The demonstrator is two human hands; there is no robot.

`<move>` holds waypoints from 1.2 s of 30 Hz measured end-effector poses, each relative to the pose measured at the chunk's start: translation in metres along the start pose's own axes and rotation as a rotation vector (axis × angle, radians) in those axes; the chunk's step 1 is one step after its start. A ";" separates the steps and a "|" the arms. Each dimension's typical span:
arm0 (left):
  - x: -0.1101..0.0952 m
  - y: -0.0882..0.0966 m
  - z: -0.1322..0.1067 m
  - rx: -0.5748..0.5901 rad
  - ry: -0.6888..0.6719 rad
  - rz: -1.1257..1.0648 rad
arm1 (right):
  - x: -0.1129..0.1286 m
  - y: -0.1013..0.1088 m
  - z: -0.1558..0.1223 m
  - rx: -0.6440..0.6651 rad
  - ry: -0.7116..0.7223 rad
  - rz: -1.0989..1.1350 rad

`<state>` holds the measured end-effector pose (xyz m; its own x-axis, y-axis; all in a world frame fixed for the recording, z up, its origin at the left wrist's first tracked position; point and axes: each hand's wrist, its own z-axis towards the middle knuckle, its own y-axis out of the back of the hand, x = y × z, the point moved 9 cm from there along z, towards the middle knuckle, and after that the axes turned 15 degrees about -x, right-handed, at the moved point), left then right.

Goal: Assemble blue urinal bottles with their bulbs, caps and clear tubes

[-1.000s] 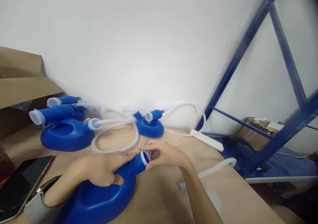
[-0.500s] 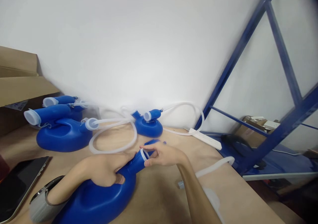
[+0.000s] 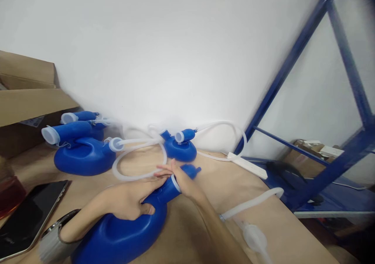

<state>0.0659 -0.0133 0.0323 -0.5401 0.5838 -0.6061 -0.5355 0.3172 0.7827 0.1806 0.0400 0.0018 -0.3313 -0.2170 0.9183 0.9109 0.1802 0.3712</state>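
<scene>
A blue plastic urinal bottle [image 3: 123,240] lies in front of me, its neck pointing up and right. My left hand [image 3: 129,199] is wrapped round the bottle by the base of the neck, thumb on the near side. At the mouth sits a white ring [image 3: 175,183]. The palm of my right hand [image 3: 184,182] presses against that ring, fingers stretched out over the neck. Just behind my right hand is a blue tapered piece [image 3: 191,171] with a narrow tip, partly hidden. To the right lie a white hose [image 3: 252,203] and a translucent round cap [image 3: 254,236].
Similar blue bottles [image 3: 83,158] with coiled hoses stand at the back left, and another bottle [image 3: 181,150] at back centre. A phone [image 3: 32,213], a cardboard box [image 3: 32,104], a white power strip [image 3: 249,166] and a blue metal rack [image 3: 288,68] surround the work area.
My right hand has gone from fingering the ring at the mouth to pressing its palm there with fingers extended. The view has shifted slightly left. My left hand keeps its grip.
</scene>
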 end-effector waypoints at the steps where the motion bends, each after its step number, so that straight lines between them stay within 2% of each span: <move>1: -0.002 0.000 0.001 0.005 -0.007 -0.003 | -0.003 -0.003 0.002 -0.009 -0.027 0.084; 4: -0.006 -0.001 0.003 0.008 -0.018 -0.034 | -0.007 -0.012 0.003 0.030 -0.108 0.318; 7: -0.002 -0.002 0.004 0.004 0.023 -0.060 | -0.006 -0.018 0.001 0.117 -0.170 0.391; 9: 0.000 -0.002 0.003 -0.006 0.035 -0.079 | -0.007 -0.018 0.001 0.123 -0.191 0.394; 15: 0.004 -0.002 0.002 -0.028 0.060 -0.089 | -0.008 -0.013 0.009 0.062 -0.071 0.379; 20: 0.010 0.002 0.005 -0.071 0.075 -0.113 | -0.008 -0.013 0.007 0.019 -0.064 0.364; 24: 0.007 0.023 0.008 -0.146 0.026 -0.268 | -0.004 -0.007 0.004 -0.035 -0.046 0.252; 26: 0.011 0.042 0.006 -0.191 0.021 -0.159 | -0.006 -0.001 0.004 -0.068 -0.046 0.189; 28: 0.029 0.060 -0.002 -0.197 0.110 0.140 | -0.006 0.012 0.004 -0.109 -0.048 0.130; 31: 0.071 0.078 -0.021 -0.144 0.339 0.500 | 0.005 0.036 -0.001 -0.123 -0.036 0.034; 33: 0.096 0.078 -0.031 -0.115 0.436 0.566 | 0.018 0.049 -0.010 -0.059 -0.001 -0.091; 36: 0.123 0.066 -0.034 -0.094 0.499 0.594 | 0.032 0.065 -0.028 0.074 0.037 -0.276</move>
<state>-0.0582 0.0546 0.0048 -0.9697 0.2233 -0.0986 -0.1060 -0.0212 0.9941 0.2366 0.0184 0.0512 -0.5539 -0.3018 0.7759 0.7665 0.1789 0.6168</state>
